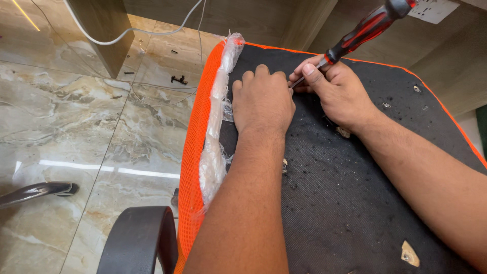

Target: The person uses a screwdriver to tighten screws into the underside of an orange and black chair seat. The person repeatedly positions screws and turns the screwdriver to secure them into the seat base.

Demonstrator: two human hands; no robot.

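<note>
Two hands on black fabric [355, 203]: left hand [263, 101] curled, pressing; right hand [337, 94] gripping screwdriver [362, 31].

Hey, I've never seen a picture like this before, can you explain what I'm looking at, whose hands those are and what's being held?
This is one view from a camera worn on a person's head, looking down at their own bare hands. The left hand rests flat on the black fabric underside of an orange mesh seat, with crumpled clear plastic wrap along its edge. The right hand grips a red and black screwdriver, its tip beside the left fingers. Small screws lie on the marble floor.
</note>
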